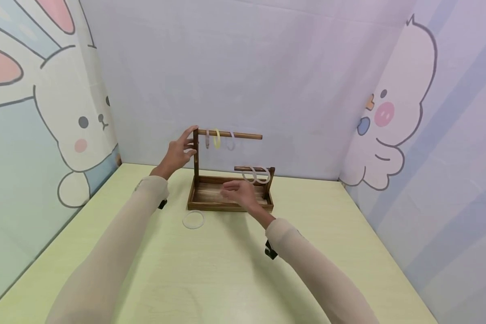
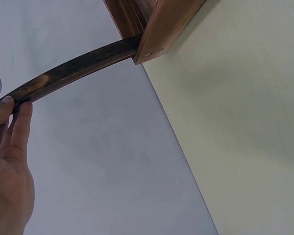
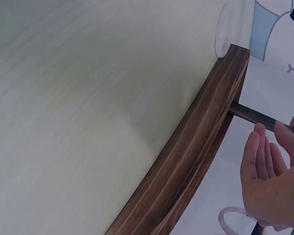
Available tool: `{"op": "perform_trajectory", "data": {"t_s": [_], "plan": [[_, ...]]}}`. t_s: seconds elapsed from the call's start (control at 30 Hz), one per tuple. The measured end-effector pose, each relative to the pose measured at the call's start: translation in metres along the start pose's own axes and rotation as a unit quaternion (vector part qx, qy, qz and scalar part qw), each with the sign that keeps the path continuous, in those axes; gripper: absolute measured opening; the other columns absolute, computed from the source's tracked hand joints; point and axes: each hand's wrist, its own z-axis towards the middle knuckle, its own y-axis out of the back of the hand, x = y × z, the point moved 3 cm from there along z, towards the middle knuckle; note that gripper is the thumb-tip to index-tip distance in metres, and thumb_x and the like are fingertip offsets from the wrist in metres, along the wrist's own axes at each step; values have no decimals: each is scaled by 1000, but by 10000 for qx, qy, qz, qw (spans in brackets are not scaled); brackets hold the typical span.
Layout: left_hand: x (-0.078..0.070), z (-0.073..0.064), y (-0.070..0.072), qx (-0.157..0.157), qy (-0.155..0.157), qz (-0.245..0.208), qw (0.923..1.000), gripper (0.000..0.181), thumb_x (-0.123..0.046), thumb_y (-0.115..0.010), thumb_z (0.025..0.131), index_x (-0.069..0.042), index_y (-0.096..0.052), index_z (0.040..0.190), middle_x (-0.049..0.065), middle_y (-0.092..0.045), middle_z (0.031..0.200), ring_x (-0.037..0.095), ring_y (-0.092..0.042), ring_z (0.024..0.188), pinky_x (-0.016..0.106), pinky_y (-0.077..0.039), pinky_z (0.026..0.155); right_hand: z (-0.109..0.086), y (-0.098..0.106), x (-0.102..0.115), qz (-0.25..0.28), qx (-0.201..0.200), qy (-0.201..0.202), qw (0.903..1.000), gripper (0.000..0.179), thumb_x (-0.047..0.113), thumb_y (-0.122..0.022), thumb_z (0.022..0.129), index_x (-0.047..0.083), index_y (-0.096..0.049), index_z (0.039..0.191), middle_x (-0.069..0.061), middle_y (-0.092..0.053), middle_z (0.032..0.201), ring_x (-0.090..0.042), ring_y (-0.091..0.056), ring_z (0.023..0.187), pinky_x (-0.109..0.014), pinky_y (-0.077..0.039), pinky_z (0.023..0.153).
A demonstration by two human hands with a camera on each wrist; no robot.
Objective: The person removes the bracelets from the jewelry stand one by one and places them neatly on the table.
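Observation:
A dark wooden rack has a tall left post with an upper bar and a short right post with a lower bar. My left hand grips the tall post near its top, thumb and fingers on either side in the left wrist view. A brownish bangle, a yellow bangle and a pale lilac bangle hang from the upper bar. Two whitish bangles hang on the lower bar. My right hand hovers in front of the rack's tray, fingers fairly straight, with nothing visible in it.
A clear bangle lies flat on the pale yellow table, just in front of the rack's left corner. Behind the rack stands a pale cloth backdrop, with cartoon animals on the side panels.

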Motion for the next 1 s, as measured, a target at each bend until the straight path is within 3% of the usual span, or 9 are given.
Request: {"op": "perform_trajectory", "data": {"t_s": [0.23,0.53,0.63,0.87,1.0], "plan": [[1,-2,2,-20,30,36,10000,92,13,-67,95,-36,-30,163,29,-61,139,42,-66,122,56,-57,96,9,3,8,-76,-105,15,9999,25,9,-78,94,-3,-77,116,-17,-79,102,-29,-78,90,-34,-65,74],[-1,0,0,7,33,-22,10000,90,12,-66,95,-36,-30,163,28,-60,141,40,-66,123,53,-57,96,20,16,25,-236,-350,174,9990,23,6,-77,95,-4,-77,115,-19,-78,104,-34,-77,95,-48,-63,82],[0,0,0,6,42,-29,10000,92,12,-66,96,-38,-29,163,28,-60,141,41,-65,123,53,-58,96,25,20,30,-241,-403,100,9988,22,8,-77,95,-2,-78,115,-17,-79,103,-36,-77,94,-47,-64,81],[1,0,-1,-3,84,13,10000,94,12,-67,95,-42,-28,162,27,-61,139,40,-66,122,53,-58,95,35,30,38,-240,-493,42,9985,23,13,-76,97,0,-78,116,-16,-79,103,-30,-78,91,-30,-64,73],[1,0,-1,-50,54,-20,10000,93,12,-67,95,-41,-30,162,27,-63,137,39,-67,121,53,-58,96,41,37,41,-180,-695,25,9974,22,10,-76,96,0,-78,117,-16,-79,103,-27,-78,91,-29,-64,73]]}}
